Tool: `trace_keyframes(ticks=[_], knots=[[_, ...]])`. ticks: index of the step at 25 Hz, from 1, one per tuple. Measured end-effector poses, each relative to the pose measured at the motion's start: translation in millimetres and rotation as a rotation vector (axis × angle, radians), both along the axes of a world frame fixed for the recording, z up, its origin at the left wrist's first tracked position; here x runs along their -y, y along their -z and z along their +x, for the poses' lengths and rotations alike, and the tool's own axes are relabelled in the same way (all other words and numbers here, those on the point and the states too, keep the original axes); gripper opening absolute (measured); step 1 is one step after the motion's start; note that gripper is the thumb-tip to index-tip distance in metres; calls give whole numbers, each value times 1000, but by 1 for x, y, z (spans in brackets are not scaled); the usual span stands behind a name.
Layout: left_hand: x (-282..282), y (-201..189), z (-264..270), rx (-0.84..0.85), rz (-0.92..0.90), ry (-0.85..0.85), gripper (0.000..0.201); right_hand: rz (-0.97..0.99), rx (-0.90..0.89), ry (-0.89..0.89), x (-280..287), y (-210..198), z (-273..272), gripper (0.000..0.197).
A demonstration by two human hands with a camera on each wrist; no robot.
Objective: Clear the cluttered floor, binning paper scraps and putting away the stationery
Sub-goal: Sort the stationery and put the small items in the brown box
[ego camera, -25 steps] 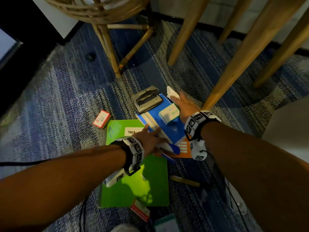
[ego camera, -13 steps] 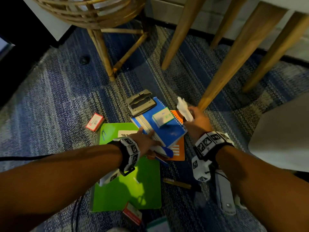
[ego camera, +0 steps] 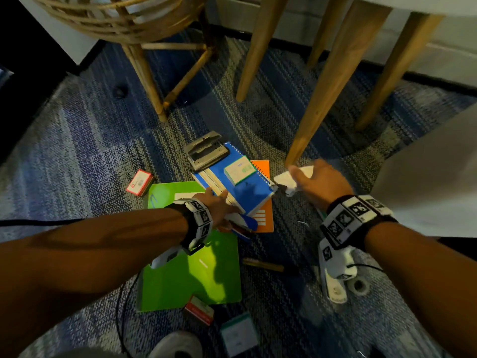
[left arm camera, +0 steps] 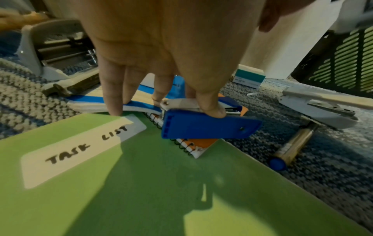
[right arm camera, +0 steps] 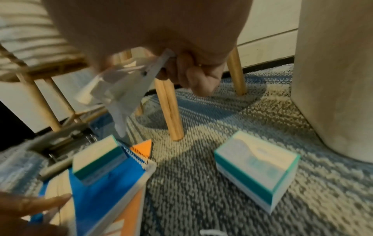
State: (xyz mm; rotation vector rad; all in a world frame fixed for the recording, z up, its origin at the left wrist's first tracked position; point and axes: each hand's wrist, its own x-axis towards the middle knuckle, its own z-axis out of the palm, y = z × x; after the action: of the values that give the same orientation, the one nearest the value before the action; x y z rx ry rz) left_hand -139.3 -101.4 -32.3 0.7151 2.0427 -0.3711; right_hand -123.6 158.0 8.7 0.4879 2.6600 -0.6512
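Right hand (ego camera: pixel 318 183): pinches the paper scrap (ego camera: pixel 286 182), lifted beside the table leg (ego camera: pixel 333 81).
Left hand (left arm camera: pixel 161 52): thumb and fingers grip the blue stapler (left arm camera: pixel 203 126) (on the notebooks).
Advice: carry the scrap binward; don't snag the spiral binding.

i count three notebooks: a green notebook (ego camera: pixel 191 280), a blue notebook (ego camera: pixel 255 195) and an orange notebook (ego camera: pixel 263 169). small boxes come to five: a stacked teal box (ego camera: pixel 240 169), a loose teal box (right arm camera: pixel 256 169), a near teal box (ego camera: pixel 238 334), a far red box (ego camera: pixel 139 182) and a near red box (ego camera: pixel 198 310). i also count two staplers, a blue stapler (left arm camera: pixel 207 126) and a white stapler (left arm camera: pixel 318 103), plus one hole punch (ego camera: pixel 206 153), one pen (ego camera: pixel 263 264) and one paper scrap (ego camera: pixel 286 180)
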Motion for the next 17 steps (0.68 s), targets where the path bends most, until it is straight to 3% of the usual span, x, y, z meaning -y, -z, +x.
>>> trace_keyframes(ticks=[1,3,6,9,13,15,17], knots=[[-2,-7,-1,-4,20,12,54,39,-38,-47,-5,-17,3,50],[-9,-23,-9,-18,61,62,42,89,-153,-222,-16,-46,13,38],[-32,-51,-24,-85,74,114,30,-95,-216,-270,-46,-90,32,15],[-68,-84,-36,-139,121,102,31,-116,-337,-135,-69,-134,58,23],[-120,-93,-34,-80,237,120,26,-34,-634,304,-109,-191,74,52],[-141,-74,-17,-100,290,141,26,64,-822,410,-142,-206,76,37],[-164,-43,5,-110,317,186,20,43,-954,496,-176,-196,80,28]])
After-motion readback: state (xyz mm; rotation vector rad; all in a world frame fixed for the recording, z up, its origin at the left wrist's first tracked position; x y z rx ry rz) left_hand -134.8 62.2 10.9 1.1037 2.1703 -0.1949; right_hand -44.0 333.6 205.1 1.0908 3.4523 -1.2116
